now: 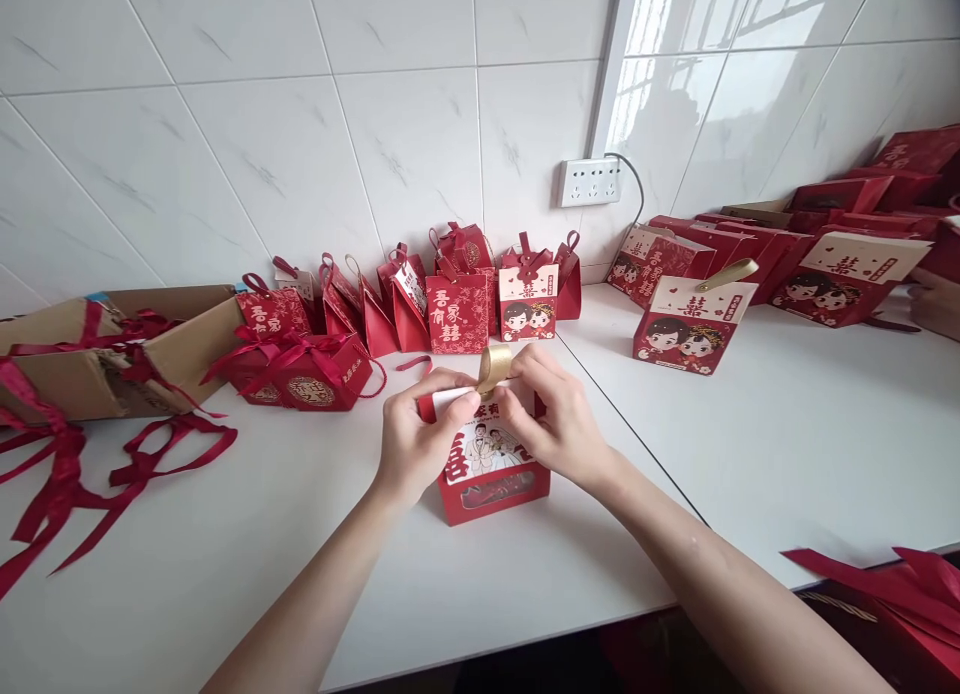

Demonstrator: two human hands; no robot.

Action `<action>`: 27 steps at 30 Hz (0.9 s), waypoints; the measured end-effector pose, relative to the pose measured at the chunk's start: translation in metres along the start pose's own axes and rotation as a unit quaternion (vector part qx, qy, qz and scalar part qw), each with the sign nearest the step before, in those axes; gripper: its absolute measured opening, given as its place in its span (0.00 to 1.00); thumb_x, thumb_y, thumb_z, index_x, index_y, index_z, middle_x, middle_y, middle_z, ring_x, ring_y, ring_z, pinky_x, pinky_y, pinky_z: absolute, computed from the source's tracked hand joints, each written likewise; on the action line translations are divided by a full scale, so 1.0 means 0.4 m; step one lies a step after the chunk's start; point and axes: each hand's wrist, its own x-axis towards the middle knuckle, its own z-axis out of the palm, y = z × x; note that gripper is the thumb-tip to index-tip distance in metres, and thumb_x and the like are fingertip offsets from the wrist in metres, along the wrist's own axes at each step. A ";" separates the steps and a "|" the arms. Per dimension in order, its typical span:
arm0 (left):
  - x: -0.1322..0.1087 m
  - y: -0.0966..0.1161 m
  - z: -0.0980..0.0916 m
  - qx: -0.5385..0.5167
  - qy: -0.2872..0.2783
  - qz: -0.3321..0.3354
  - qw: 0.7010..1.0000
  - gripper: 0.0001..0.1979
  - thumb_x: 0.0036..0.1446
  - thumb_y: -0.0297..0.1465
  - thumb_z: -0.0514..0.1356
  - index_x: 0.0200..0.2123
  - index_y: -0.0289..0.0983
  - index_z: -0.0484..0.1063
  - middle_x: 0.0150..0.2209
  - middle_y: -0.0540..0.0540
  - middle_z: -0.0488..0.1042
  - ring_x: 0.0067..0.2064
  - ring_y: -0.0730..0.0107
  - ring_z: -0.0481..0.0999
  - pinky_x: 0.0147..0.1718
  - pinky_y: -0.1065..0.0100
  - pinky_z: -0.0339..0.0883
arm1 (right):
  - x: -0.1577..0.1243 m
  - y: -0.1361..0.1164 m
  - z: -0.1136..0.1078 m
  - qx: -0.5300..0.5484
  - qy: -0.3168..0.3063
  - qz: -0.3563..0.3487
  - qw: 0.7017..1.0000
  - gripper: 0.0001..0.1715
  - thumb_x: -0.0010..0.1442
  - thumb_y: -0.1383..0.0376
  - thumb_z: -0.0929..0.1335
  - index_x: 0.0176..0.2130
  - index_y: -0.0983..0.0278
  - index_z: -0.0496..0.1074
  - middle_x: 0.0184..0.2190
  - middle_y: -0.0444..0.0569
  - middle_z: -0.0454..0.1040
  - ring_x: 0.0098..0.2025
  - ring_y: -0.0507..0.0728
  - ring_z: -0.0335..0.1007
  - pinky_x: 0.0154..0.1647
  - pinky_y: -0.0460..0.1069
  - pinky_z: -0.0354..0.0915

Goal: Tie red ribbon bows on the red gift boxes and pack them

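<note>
A small red gift box (491, 479) with a cartoon couple printed on its front stands on the white table (225, 574) right before me. A gold ribbon (493, 366) loops up over its top. My left hand (416, 439) pinches the ribbon at the box's top left corner. My right hand (555, 419) pinches it from the right side. Both sets of fingers are closed on the ribbon above the lid. The box's upper edge is partly hidden by my fingers.
Several finished red boxes (457, 309) line the tiled wall behind. A red box with a gold handle (694, 324) stands right of centre, more boxes (847, 264) farther right. Cardboard boxes (97, 349) and loose red ribbons (82, 474) lie left. A wall socket (590, 182) sits above.
</note>
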 end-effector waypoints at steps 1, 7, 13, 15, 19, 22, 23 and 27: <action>0.000 -0.001 0.000 -0.006 -0.005 0.004 1.000 0.05 0.51 0.32 0.63 0.28 0.37 0.77 0.27 0.51 0.76 0.30 0.73 0.73 0.28 0.74 0.65 | 0.000 0.000 -0.001 -0.001 -0.003 0.001 1.000 0.06 0.61 0.71 0.62 0.32 0.61 0.62 0.28 0.44 0.60 0.28 0.53 0.58 0.28 0.48 0.58; -0.002 -0.005 0.005 -0.039 -0.010 0.008 0.999 0.06 0.52 0.33 0.62 0.28 0.37 0.77 0.29 0.50 0.75 0.33 0.71 0.74 0.31 0.72 0.66 | 0.004 -0.010 0.003 0.008 0.024 0.005 1.000 0.07 0.61 0.71 0.63 0.30 0.62 0.64 0.26 0.43 0.61 0.28 0.51 0.58 0.28 0.47 0.57; -0.002 -0.004 0.006 -0.066 -0.010 -0.006 0.998 0.03 0.51 0.31 0.63 0.28 0.38 0.76 0.29 0.52 0.75 0.32 0.73 0.74 0.30 0.74 0.66 | 0.009 -0.021 0.019 0.010 0.070 0.057 0.996 0.11 0.64 0.67 0.65 0.28 0.63 0.69 0.23 0.42 0.63 0.23 0.49 0.56 0.24 0.46 0.55; -0.001 -0.003 0.004 -0.066 -0.013 -0.012 0.998 0.03 0.51 0.31 0.63 0.28 0.38 0.76 0.30 0.52 0.75 0.31 0.74 0.73 0.29 0.75 0.66 | 0.009 -0.020 0.022 0.011 0.074 0.062 0.995 0.11 0.63 0.67 0.65 0.28 0.63 0.69 0.23 0.41 0.63 0.22 0.49 0.55 0.23 0.45 0.55; 0.000 0.001 0.003 -0.055 -0.016 -0.016 0.998 0.03 0.51 0.31 0.63 0.29 0.37 0.76 0.30 0.51 0.74 0.30 0.74 0.73 0.27 0.75 0.66 | 0.008 -0.019 0.018 0.018 0.074 0.083 0.994 0.12 0.63 0.66 0.66 0.27 0.63 0.69 0.22 0.41 0.63 0.21 0.48 0.55 0.22 0.45 0.54; 0.001 0.006 0.003 -0.048 -0.019 -0.004 0.999 0.04 0.51 0.30 0.62 0.28 0.38 0.76 0.29 0.51 0.75 0.32 0.73 0.74 0.30 0.75 0.67 | 0.006 -0.017 0.010 0.019 0.073 0.051 0.996 0.09 0.62 0.67 0.66 0.28 0.63 0.70 0.23 0.42 0.63 0.23 0.49 0.57 0.23 0.45 0.55; 0.001 0.007 0.002 -0.046 -0.021 -0.001 0.999 0.04 0.52 0.30 0.61 0.28 0.38 0.76 0.29 0.51 0.75 0.32 0.73 0.74 0.30 0.75 0.67 | 0.006 -0.017 0.007 0.017 0.070 0.034 0.997 0.07 0.60 0.67 0.67 0.29 0.64 0.70 0.23 0.42 0.64 0.24 0.49 0.58 0.24 0.45 0.56; 0.000 0.011 0.003 -0.046 -0.028 -0.002 0.999 0.03 0.51 0.30 0.62 0.28 0.38 0.76 0.29 0.51 0.76 0.32 0.72 0.75 0.30 0.75 0.67 | 0.012 -0.020 0.002 0.022 0.057 0.062 0.996 0.12 0.59 0.66 0.69 0.24 0.64 0.67 0.21 0.40 0.63 0.22 0.48 0.57 0.23 0.44 0.54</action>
